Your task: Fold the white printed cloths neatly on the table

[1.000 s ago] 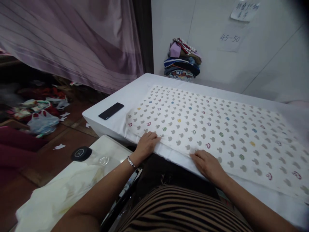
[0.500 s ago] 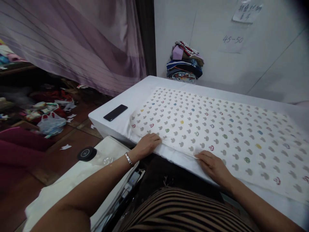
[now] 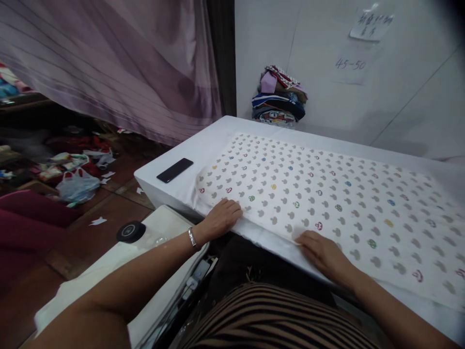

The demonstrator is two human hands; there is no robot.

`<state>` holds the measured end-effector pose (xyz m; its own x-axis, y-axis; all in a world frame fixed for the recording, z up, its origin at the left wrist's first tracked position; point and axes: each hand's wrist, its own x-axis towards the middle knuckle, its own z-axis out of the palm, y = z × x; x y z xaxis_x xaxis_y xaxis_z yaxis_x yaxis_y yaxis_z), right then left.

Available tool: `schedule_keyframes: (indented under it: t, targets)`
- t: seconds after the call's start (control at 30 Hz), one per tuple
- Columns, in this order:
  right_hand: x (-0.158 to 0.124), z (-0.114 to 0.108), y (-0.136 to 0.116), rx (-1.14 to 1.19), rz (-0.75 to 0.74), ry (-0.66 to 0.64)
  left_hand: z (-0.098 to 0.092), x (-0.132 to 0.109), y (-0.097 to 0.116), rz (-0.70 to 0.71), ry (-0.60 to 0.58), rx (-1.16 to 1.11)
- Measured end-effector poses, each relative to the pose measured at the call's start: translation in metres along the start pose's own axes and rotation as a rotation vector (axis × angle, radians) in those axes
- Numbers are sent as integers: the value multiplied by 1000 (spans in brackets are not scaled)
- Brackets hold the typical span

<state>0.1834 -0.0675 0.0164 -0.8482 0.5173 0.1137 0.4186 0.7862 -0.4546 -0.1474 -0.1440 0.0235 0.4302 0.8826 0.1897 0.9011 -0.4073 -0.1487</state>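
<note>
A white cloth (image 3: 327,194) printed with small grey and coloured mushrooms lies spread over a table (image 3: 214,131) covered in white. My left hand (image 3: 223,216), with a silver bracelet at the wrist, has its fingers together on the cloth's near edge, towards the left corner. Further right, my right hand (image 3: 319,249) pinches the same near edge between thumb and fingers. The thumb of my left hand is mostly hidden. A black phone (image 3: 175,170) lies on the table to the left of the cloth.
Folded clothes (image 3: 279,97) are stacked behind the table by the wall. At the lower left, a white surface (image 3: 145,261) bears a round black object (image 3: 131,232). A pink curtain (image 3: 145,63) hangs at the back left. Plastic bags (image 3: 77,185) and scraps lie on the floor.
The view has shifted slightly. Both hands stay at the cloth's near edge, with my right hand moved very little.
</note>
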Motion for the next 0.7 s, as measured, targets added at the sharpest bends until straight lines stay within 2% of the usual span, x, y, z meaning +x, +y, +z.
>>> schedule_keyframes:
  t: [0.2,0.3,0.43,0.53,0.7]
  targets:
    - [1,4,-10,-215,-77,-39,3,-16,6,-90,40,-79]
    - [2,5,-10,-241,-73,-90,6,-16,7,-123,55,-132]
    - [11,2,-14,-176,-51,-152,9,-16,9,-156,19,-207]
    - [38,4,-24,-72,-110,-157,11,-18,12,-164,16,-214]
    - [109,24,-41,4,-338,-87,12,-22,21,-228,27,-157]
